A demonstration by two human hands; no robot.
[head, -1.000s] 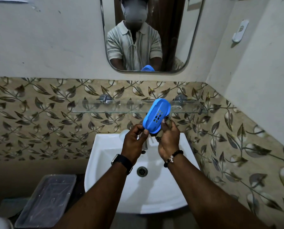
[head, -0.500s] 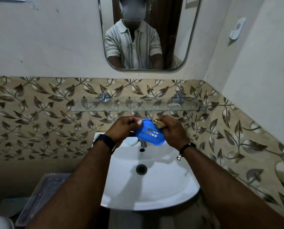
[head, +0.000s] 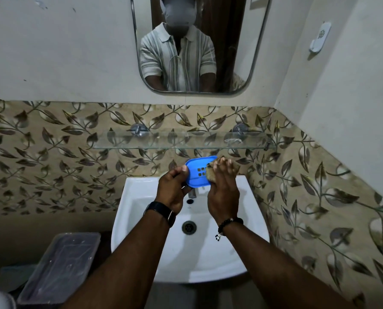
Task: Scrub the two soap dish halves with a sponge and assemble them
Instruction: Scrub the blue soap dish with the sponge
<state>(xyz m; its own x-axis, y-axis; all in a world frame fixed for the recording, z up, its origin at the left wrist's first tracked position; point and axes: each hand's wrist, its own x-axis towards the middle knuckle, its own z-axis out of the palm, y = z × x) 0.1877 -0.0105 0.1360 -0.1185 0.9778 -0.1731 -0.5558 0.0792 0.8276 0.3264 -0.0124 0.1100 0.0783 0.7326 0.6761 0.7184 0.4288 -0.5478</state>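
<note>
**Soap dish half held over the basin, sponge pressed into it**

The blue soap dish half, slotted face up, sits above the white sink, at 12 o'clock from the drain. The left hand pinches its 9 o'clock edge, fingers curled tight. The right hand closes around a tan sponge, pressing it against the dish's 3 o'clock end, below the glass shelf.

Blue soap dish half, white sink, leaf-patterned tiles
</note>
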